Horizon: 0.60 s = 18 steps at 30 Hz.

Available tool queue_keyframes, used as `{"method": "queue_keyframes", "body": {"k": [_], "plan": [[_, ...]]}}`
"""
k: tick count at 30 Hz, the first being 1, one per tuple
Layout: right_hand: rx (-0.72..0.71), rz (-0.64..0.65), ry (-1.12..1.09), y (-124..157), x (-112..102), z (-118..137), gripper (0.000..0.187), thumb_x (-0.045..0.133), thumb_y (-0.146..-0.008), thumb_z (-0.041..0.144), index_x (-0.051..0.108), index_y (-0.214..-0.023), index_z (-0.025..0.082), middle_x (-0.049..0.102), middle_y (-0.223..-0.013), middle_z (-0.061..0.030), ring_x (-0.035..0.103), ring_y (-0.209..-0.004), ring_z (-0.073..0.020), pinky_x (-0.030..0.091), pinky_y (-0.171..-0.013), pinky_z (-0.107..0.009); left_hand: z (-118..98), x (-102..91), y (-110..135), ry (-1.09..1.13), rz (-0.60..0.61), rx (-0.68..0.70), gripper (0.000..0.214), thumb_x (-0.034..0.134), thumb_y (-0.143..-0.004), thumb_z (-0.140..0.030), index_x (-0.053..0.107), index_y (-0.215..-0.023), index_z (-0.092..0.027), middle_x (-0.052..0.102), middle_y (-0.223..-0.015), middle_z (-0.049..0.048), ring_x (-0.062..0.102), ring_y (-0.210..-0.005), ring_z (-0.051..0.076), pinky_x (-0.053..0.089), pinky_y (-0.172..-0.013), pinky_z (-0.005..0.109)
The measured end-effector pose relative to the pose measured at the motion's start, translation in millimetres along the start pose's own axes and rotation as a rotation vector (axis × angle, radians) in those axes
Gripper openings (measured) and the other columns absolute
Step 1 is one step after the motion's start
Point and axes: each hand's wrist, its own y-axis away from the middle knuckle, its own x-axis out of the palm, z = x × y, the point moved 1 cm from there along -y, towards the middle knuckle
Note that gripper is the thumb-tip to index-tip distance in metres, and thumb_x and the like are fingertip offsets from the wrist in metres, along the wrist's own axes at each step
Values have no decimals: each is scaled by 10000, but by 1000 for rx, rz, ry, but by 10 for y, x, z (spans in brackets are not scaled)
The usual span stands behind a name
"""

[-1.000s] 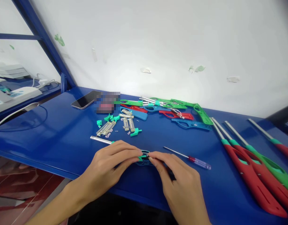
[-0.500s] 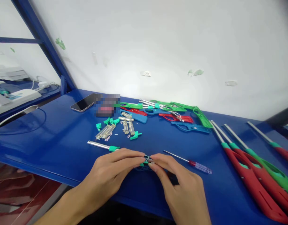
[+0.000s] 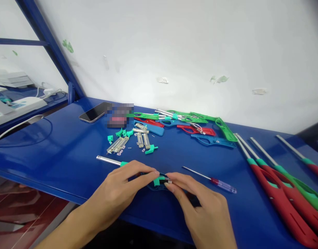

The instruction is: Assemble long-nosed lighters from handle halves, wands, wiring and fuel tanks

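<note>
Both of my hands work low over the table at a half-opened utility lighter whose blue handle shell (image 3: 156, 187) lies mostly hidden under my fingers. My left hand (image 3: 120, 188) pinches a teal trigger (image 3: 156, 181) at the shell. Close beside it, my right hand (image 3: 200, 202) has thumb and forefinger closed on a small pale part (image 3: 169, 181), too small to name surely. The lighter's metal tube (image 3: 108, 160) sticks out past my left hand to the left. A screwdriver (image 3: 221, 185) with a clear purple handle rests beyond my right hand.
Several clear fuel tanks (image 3: 146, 141) and teal triggers (image 3: 151, 149) lie behind my hands. Green, red and blue handle shells (image 3: 213, 141) are heaped near the wall. Red and green lighters (image 3: 280, 200) lie at right. A phone (image 3: 95, 112) sits back left.
My left fingertips have shifted slightly left, and more of the teal trigger shows between the hands. My right hand keeps its pinch. The view has moved a little.
</note>
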Motion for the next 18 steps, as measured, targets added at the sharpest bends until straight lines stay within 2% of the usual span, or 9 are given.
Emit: {"method": "queue_keyframes", "body": {"k": [6,12,18], "plan": [[46,29,-34,-10,-23,25,122,730,-1040,234,767,-1062,349,872,-944,120,859,-804,-126,630,-693,-134,25,22,20,60,3,-47,399,518,-1073,16,730,-1289,-244,781,-1170,20,775,-1008,104,619,-926,168],[27,26,-59,-2,-32,24,159,728,-1036,195,781,-1059,343,872,-970,106,841,-800,-119,626,-707,-141,40,43,47,84,1,-37,357,545,-1081,11,731,-1263,-234,775,-1175,22,764,-1025,99,610,-941,171],[39,17,-100,-10,-35,38,167,757,-1011,179,782,-1041,341,864,-936,123,825,-773,-91,608,-709,-114,27,49,19,93,-12,0,318,554,-1083,10,725,-1250,-200,770,-1150,34,758,-997,100,616,-886,175]]}}
